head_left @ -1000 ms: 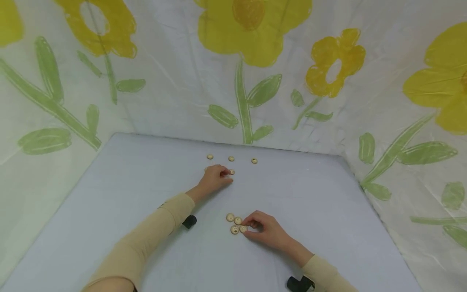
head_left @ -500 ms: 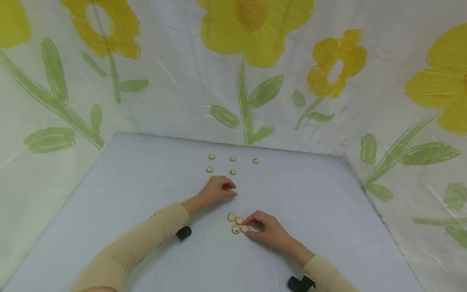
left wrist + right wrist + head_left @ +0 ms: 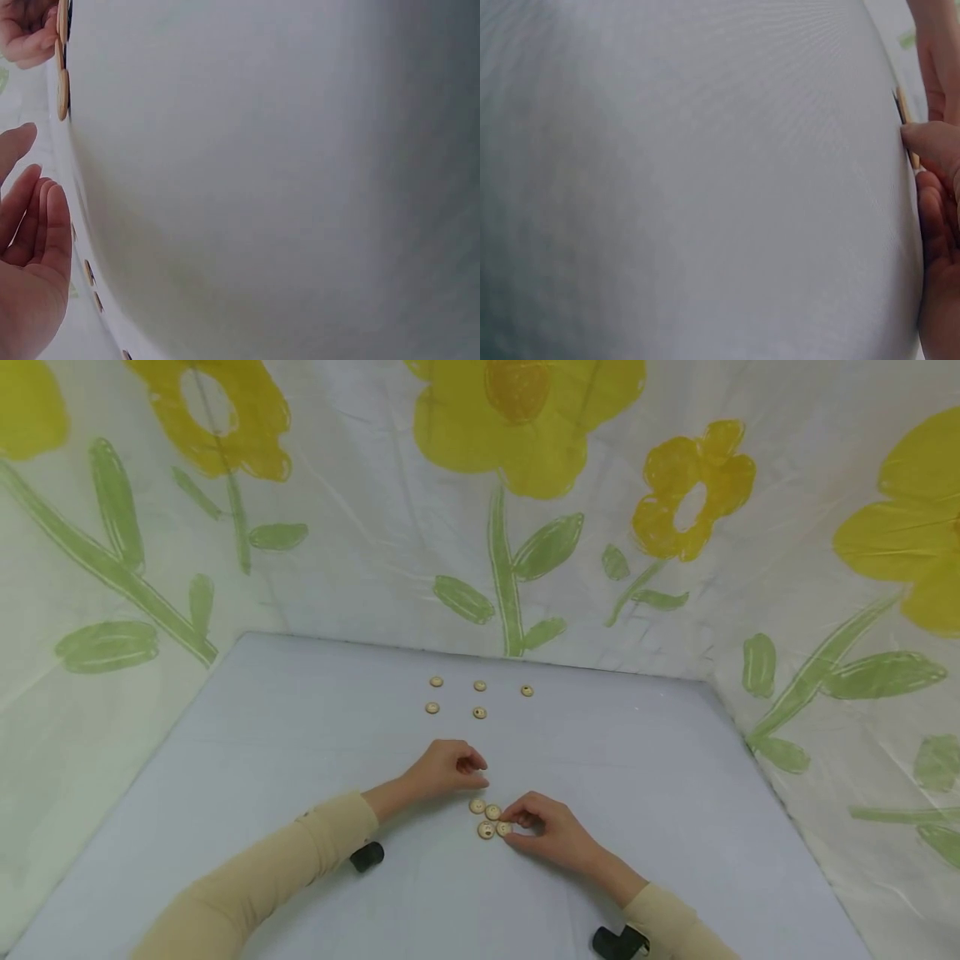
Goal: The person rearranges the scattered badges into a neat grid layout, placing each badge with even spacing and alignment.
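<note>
On the table, a cluster of round pale wooden buttons lies near the middle: a left one [image 3: 477, 807], an upper right one [image 3: 492, 812], a lower left one [image 3: 486, 831] and a lower right one [image 3: 504, 829]. The right hand [image 3: 551, 833] pinches the lower right button between thumb and index finger. Just beyond the cluster is the left hand [image 3: 446, 768], holding nothing, its fingers loosely bent and thumb apart from them. In the left wrist view, buttons [image 3: 63, 94] show edge-on near the left hand [image 3: 34, 247].
Farther back stand two rows of similar buttons, including a front one [image 3: 480, 713] and a right-hand back one [image 3: 527, 691]. The pale table [image 3: 637, 760] meets a flower-painted sheet [image 3: 352, 568] at its far edge. Both wrists carry black cameras [image 3: 367, 857].
The left hand has let go of a button in the front back row and drawn back toward the cluster. The right hand stays at the same button.
</note>
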Demonstrator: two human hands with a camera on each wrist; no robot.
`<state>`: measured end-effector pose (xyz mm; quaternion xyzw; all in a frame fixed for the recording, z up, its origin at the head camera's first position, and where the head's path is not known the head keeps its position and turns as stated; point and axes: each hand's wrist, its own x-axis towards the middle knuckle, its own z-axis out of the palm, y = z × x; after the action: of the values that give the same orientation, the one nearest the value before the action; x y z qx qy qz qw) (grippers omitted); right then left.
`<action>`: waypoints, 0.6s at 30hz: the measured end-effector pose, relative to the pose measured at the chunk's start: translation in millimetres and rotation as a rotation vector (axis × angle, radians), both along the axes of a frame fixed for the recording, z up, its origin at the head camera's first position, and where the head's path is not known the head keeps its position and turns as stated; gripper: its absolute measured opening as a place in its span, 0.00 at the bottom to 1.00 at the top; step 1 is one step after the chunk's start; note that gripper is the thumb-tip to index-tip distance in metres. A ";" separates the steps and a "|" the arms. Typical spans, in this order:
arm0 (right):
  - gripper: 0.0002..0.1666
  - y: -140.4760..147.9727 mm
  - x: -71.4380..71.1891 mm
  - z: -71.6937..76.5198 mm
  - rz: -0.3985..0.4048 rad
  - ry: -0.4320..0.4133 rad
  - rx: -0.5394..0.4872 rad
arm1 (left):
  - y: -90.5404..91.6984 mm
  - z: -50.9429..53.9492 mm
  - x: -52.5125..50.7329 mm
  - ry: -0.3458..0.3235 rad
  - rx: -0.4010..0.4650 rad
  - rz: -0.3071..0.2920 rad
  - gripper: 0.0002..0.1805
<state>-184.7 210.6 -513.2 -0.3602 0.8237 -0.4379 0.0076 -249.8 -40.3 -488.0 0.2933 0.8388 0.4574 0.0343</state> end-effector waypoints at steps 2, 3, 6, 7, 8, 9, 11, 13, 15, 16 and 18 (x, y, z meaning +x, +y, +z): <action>0.12 0.0 -0.3 0.1 0.008 0.005 -0.004 | -0.8 1.2 3.7 -0.014 -0.010 -0.015 0.11; 0.12 -0.1 -0.4 -0.1 0.011 0.012 -0.005 | -1.2 1.3 5.2 -0.014 -0.012 -0.025 0.12; 0.12 -0.3 -0.1 0.4 0.011 0.008 -0.003 | -2.3 1.8 9.2 -0.012 -0.031 -0.043 0.12; 0.12 -0.4 0.0 0.6 0.008 0.004 -0.002 | -2.6 2.5 10.3 -0.013 -0.034 -0.049 0.12; 0.12 -0.5 0.1 0.7 0.005 0.001 -0.001 | -3.0 3.0 11.4 -0.017 -0.042 -0.053 0.13; 0.12 -2.2 2.1 5.2 0.001 -0.004 0.000 | -3.4 3.0 12.4 -0.022 -0.052 -0.055 0.13; 0.12 -5.7 6.6 15.5 -0.008 -0.019 -0.001 | -4.3 3.2 14.7 -0.046 -0.074 -0.060 0.13; 0.13 -9.1 10.9 25.1 -0.013 -0.026 -0.003 | -5.5 3.7 17.3 -0.051 -0.090 -0.066 0.14; 0.13 -12.4 15.0 34.3 -0.015 -0.026 -0.004 | -6.4 2.8 19.1 -0.039 -0.101 -0.077 0.13; 0.13 -12.6 15.2 35.0 -0.014 -0.027 -0.005 | -6.8 2.4 19.8 -0.027 -0.103 -0.085 0.13; 0.13 -12.9 15.2 35.1 -0.012 -0.021 -0.004 | -7.1 3.2 21.5 -0.004 -0.112 -0.095 0.13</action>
<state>-169.5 197.7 -478.1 -0.3505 0.8248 -0.4435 0.0127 -228.3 -47.5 -484.7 0.3294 0.8482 0.4081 0.0740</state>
